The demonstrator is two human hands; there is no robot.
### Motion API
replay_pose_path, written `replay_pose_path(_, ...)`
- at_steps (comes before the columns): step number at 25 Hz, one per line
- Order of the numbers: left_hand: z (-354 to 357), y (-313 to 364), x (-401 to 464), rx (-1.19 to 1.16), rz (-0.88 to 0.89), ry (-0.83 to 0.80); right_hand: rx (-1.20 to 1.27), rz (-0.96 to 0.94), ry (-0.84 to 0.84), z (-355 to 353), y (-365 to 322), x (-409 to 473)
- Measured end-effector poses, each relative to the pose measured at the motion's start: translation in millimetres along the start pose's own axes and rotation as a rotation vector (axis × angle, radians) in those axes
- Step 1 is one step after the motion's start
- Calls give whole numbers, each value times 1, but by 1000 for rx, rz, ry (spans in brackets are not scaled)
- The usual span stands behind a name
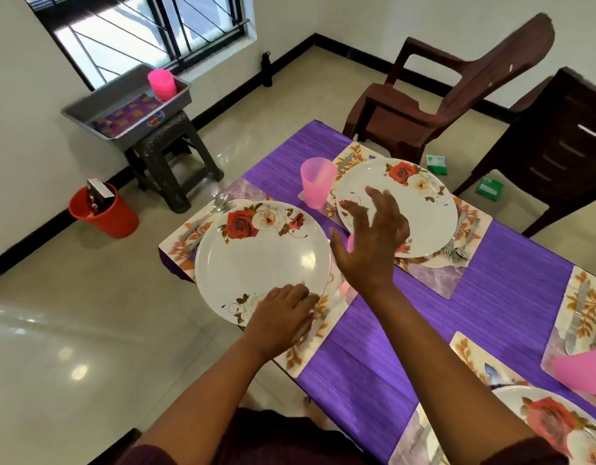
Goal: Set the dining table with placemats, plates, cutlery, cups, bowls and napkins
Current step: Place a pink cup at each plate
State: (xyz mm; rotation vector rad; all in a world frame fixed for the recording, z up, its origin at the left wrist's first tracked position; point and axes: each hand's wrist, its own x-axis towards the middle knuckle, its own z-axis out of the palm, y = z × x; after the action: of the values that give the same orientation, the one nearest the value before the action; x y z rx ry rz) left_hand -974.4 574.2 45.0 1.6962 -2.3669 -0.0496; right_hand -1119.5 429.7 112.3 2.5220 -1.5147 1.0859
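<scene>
The left hand [283, 317] is resting on the near rim of the near plate [256, 256], fingers curled over the edge as if pinching it against the placemat [310, 347] underneath. The right hand [370, 243] is hovering just beyond and to the right of it, fingers spread apart and holding nothing, above the gap between this plate and the far plate [420, 196].

The near plate is lying flat on its placemat and jutting past the bench [373, 364] edge on the side away from the right hand. It is looking rigid, glossy and probably slippery; whether it is melamine or ceramic cannot be told, so it is best treated as breakable. The rim is the sensible hold, thumb on top and fingers beneath, since the smooth centre is offering no grip. The placemat under it is looking thin and flexible, likely to slide on the purple cloth if the plate is dragged instead of lifted.

A pink cup [316, 182] is standing upright beyond the right hand's fingertips, between the two plates; it is looking light and thin-walled, easy to tip. A spoon [216, 206] is lying far beyond the left hand, beside the near plate.
</scene>
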Motion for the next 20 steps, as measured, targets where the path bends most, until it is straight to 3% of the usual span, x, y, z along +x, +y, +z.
replay_pose_path(4, -13, -65, -1, 37, -263, 55, -85, -237, -44, 36, -72, 18)
replay_pose_path(6, -13, -97, -13, 72, -366, 54, -89, -272, -101, 60, -97, 20)
replay_pose_path(15, -78, -351, -132, 171, -783, 62, -125, -383, -336, 222, -309, 93)
replay_pose_path(20, -99, -438, -170, 157, -804, 90, -134, -395, -424, 276, -384, 134)
